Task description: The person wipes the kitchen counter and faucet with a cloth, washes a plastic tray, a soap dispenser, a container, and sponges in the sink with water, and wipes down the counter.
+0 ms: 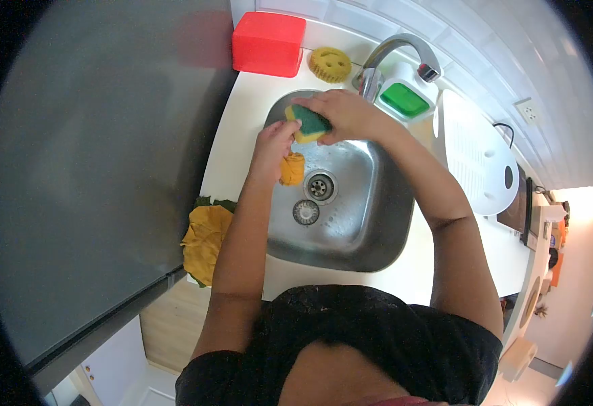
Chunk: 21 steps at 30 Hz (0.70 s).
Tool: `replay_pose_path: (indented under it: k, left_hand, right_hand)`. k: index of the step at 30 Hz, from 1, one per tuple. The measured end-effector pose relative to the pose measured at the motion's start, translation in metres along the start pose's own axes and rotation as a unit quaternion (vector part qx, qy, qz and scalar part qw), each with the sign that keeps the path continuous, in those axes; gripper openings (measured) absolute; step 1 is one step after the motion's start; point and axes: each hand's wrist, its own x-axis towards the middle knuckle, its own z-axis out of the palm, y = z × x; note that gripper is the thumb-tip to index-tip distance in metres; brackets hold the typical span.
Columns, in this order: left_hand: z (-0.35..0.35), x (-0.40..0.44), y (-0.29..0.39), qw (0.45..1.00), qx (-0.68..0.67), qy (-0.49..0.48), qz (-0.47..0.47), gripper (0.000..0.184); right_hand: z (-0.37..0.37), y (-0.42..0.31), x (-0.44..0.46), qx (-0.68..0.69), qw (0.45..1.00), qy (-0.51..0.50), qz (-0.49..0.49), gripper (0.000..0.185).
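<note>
Over the far left part of the steel sink, my right hand [344,114] grips a sponge [311,123] with a dark green scouring side and a yellow side. Close beside it, my left hand [274,145] is closed, thumb and fingertips at the sponge's left edge. A bunched orange cloth [292,169] hangs from the curled fingers of that hand. Below both hands lies the sink [350,237], with a drain opening [320,187] and a round metal strainer [306,212] next to it. Water drops dot the basin.
Behind the sink stand a chrome faucet [404,42], a yellow smiley sponge [330,64], a red container [269,44] and a white dispenser with a green tray [404,99]. A white drainboard [479,159] is at right. A mustard cloth [206,242] lies by my left forearm.
</note>
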Motion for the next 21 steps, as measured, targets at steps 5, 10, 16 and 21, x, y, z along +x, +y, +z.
replay_pose_path:
  k: [5, 10, 16, 21]
  left_hand:
    - [0.004, 0.004, 0.006, 1.000, -0.018, 0.013, 0.003, 0.028]
    - [0.001, 0.000, -0.011, 0.999, 0.017, 0.024, -0.023, 0.031]
    - [-0.004, -0.002, -0.025, 0.998, 0.015, 0.030, -0.050, 0.026]
    - [-0.001, -0.005, -0.027, 0.998, 0.026, 0.041, -0.044, 0.025]
  right_hand:
    - [-0.016, 0.043, 0.016, -0.132, 0.976, 0.165, 0.059, 0.074]
    - [-0.027, 0.096, 0.049, -0.185, 0.947, 0.137, 0.224, 0.076]
    - [-0.011, 0.134, 0.073, -0.142, 0.961, 0.136, 0.193, 0.061]
    - [-0.009, 0.140, 0.077, -0.100, 0.971, 0.116, 0.184, 0.066]
